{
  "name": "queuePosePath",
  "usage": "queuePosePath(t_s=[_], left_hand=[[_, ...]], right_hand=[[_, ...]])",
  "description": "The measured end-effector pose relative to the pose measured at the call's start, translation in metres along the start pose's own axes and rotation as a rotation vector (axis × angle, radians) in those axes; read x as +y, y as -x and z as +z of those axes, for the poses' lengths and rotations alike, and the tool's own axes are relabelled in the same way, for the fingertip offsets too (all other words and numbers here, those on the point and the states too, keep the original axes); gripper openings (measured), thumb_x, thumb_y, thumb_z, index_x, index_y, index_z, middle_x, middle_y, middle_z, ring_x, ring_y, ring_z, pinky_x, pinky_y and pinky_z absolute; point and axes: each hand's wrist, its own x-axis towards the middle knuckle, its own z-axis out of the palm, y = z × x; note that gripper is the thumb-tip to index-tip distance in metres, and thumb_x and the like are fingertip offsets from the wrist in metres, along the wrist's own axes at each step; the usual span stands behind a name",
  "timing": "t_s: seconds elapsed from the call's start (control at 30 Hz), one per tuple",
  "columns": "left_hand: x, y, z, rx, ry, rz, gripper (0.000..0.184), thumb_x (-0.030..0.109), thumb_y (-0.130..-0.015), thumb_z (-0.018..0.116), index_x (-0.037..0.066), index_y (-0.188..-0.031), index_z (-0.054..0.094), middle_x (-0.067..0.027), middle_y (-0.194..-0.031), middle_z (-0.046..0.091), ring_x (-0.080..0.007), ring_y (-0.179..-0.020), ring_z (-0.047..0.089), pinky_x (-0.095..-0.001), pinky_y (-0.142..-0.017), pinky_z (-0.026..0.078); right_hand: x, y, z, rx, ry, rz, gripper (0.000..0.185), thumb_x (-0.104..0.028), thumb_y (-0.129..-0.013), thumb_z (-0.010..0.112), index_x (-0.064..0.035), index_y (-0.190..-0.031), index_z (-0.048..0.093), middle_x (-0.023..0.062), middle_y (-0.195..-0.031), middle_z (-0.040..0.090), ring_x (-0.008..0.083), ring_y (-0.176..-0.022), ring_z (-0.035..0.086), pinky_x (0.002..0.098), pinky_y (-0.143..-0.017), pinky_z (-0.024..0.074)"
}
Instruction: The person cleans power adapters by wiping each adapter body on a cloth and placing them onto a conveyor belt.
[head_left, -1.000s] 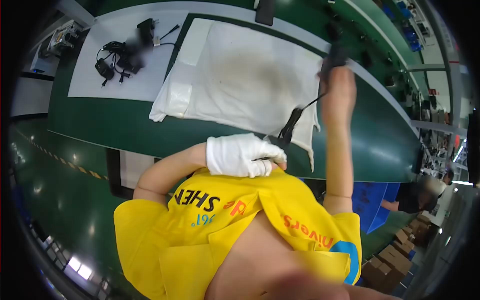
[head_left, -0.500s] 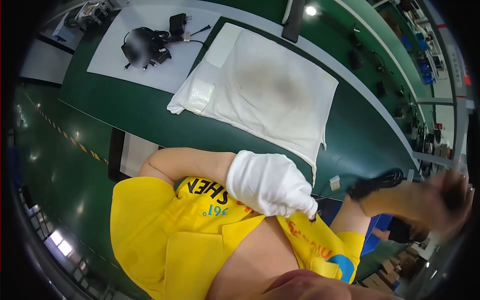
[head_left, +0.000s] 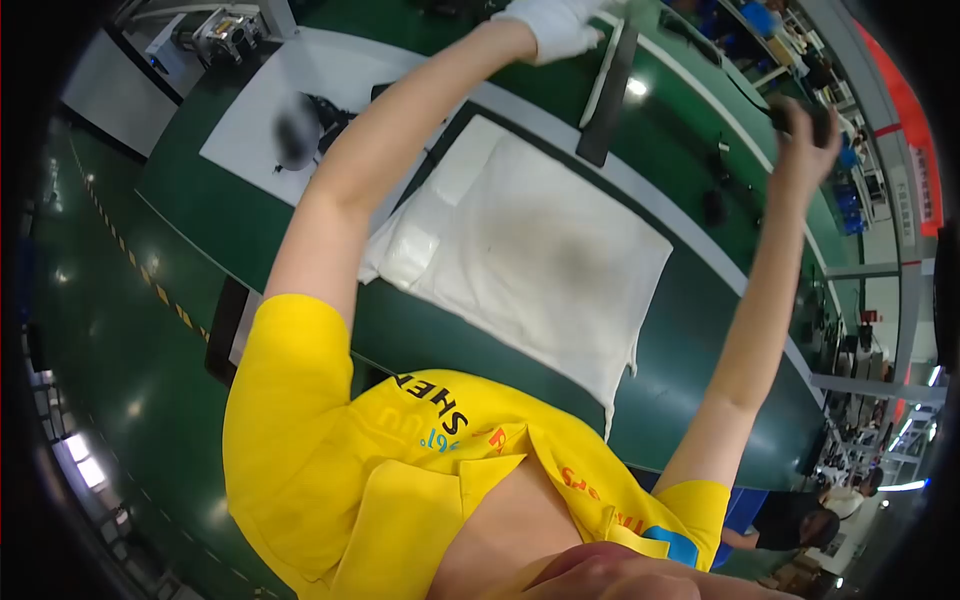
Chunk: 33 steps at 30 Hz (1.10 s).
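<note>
My left hand [head_left: 560, 28], in a white glove, is raised at the top edge of the head view, its blurred fingers pinched at the end of a black cable. High on the right, my bare right hand [head_left: 805, 150] is closed around a dark object [head_left: 785, 115] that looks like a power adapter, mostly hidden by the fingers. The thin black cable [head_left: 735, 82] hangs in a curve between the two hands. Below them a stained white cloth pad [head_left: 560, 250] lies on the green table [head_left: 470, 345].
Black adapters and cords [head_left: 325, 120] lie on a white sheet [head_left: 245, 130] at the left, partly behind my left arm. A dark bar [head_left: 608, 100] projects over the far table edge. Beyond it, more black items [head_left: 715, 205] lie on a green surface. Another person [head_left: 800, 520] is at lower right.
Both hands have moved up and away from my chest, out over the far side of the table. The cable, bunched before, is now drawn out between them.
</note>
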Motion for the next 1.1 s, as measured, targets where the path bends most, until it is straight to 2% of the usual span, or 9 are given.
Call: queuePosePath(t_s=[0.03, 0.2, 0.57, 0.63, 0.7, 0.83, 0.97, 1.03, 1.1], left_hand=[[-0.026, -0.01, 0.036, 0.277, -0.189, -0.034, 0.062, 0.027, -0.08, 0.061, 0.011, -0.135, 0.034, -0.0206, -0.11, 0.059, -0.0354, -0.102, 0.058, -0.0395, -0.084, 0.047], [-0.062, -0.005, 0.081, -0.429, -0.062, -0.505, 0.057, 0.037, -0.078, 0.056, 0.032, -0.132, 0.04, -0.0201, -0.136, 0.035, -0.0391, -0.118, 0.043, -0.0434, -0.097, 0.04], [-0.093, 0.047, 0.133, -0.437, -0.041, -0.672, 0.038, 0.042, -0.079, 0.061, 0.023, -0.111, 0.053, -0.0153, -0.1, 0.061, -0.0339, -0.097, 0.058, -0.0422, -0.081, 0.049], [-0.08, 0.049, 0.119, -0.299, 0.088, -0.77, 0.034, 0.038, -0.075, 0.064, 0.024, -0.105, 0.057, -0.0155, -0.103, 0.06, -0.0338, -0.091, 0.058, -0.0434, -0.077, 0.05], [-0.047, 0.055, 0.083, 0.055, 0.12, -0.422, 0.029, 0.034, -0.073, 0.065, 0.024, -0.099, 0.06, -0.0154, -0.093, 0.061, -0.0345, -0.081, 0.059, -0.0442, -0.072, 0.05], [0.05, 0.064, -0.033, 0.14, 0.398, 0.063, 0.023, 0.017, -0.065, 0.071, 0.016, -0.086, 0.061, -0.015, -0.092, 0.059, -0.0357, -0.086, 0.055, -0.0429, -0.075, 0.046], [0.103, 0.097, -0.106, 0.259, 0.798, 0.165, 0.051, 0.02, -0.063, 0.077, 0.014, -0.109, 0.054, -0.0149, -0.109, 0.053, -0.0293, -0.099, 0.054, -0.0373, -0.083, 0.045], [0.124, 0.139, -0.111, 0.394, 1.332, -0.187, 0.089, 0.028, -0.062, 0.082, 0.006, -0.132, 0.033, -0.0126, -0.123, 0.044, -0.0193, -0.113, 0.045, -0.0324, -0.093, 0.039], [0.137, 0.17, -0.102, -0.087, 1.532, -0.144, 0.091, 0.025, -0.063, 0.082, 0.007, -0.135, 0.029, -0.0115, -0.124, 0.044, -0.018, -0.109, 0.047, -0.0322, -0.091, 0.04]], right_hand=[[0.053, -0.02, -0.006, -0.027, 0.155, -0.131, 0.072, -0.018, -0.067, 0.081, -0.0024, -0.124, 0.041, 0.0132, -0.112, 0.049, 0.0216, -0.095, 0.053, 0.0298, -0.08, 0.0463], [0.237, 0.017, -0.015, 0.011, 0.665, 0.279, 0.067, -0.046, -0.054, 0.081, -0.0013, -0.099, 0.061, 0.014, -0.099, 0.063, 0.0255, -0.093, 0.06, 0.036, -0.083, 0.0466], [0.203, 0.082, -0.001, -0.213, 1.105, 0.754, 0.082, -0.074, -0.068, 0.052, -0.0007, -0.104, 0.057, 0.0262, -0.115, 0.05, 0.0377, -0.107, 0.052, 0.0421, -0.09, 0.0414], [0.194, 0.089, 0.005, -0.13, 1.107, 0.754, 0.084, -0.068, -0.07, 0.058, 0.0013, -0.117, 0.05, 0.028, -0.121, 0.044, 0.0393, -0.112, 0.046, 0.0433, -0.094, 0.0375], [0.196, 0.102, 0.005, -0.059, 0.955, -0.048, 0.083, -0.052, -0.069, 0.07, 0.0018, -0.125, 0.042, 0.0274, -0.124, 0.042, 0.0394, -0.118, 0.039, 0.0443, -0.099, 0.0316], [0.058, 0.12, 0.067, -0.302, 0.481, -0.72, 0.078, -0.02, -0.062, 0.077, -0.0016, -0.128, 0.038, 0.0209, -0.126, 0.046, 0.0361, -0.118, 0.042, 0.0427, -0.097, 0.0337], [-0.025, 0.141, 0.081, -0.537, 0.086, -0.626, 0.05, -0.003, -0.066, 0.071, -0.0028, -0.114, 0.055, 0.0111, -0.099, 0.063, 0.0206, -0.077, 0.063, 0.0262, -0.07, 0.0512], [-0.082, 0.168, 0.069, -0.552, -0.13, 0.154, 0.044, -0.004, -0.074, 0.068, -0.0018, -0.116, 0.053, 0.0088, -0.092, 0.063, 0.0147, -0.07, 0.062, 0.0252, -0.062, 0.0515], [-0.095, 0.168, 0.056, -0.467, -0.34, 0.354, 0.041, -0.004, -0.078, 0.065, -0.0013, -0.116, 0.049, 0.0065, -0.08, 0.057, 0.0122, -0.063, 0.057, 0.0257, -0.047, 0.0459]])
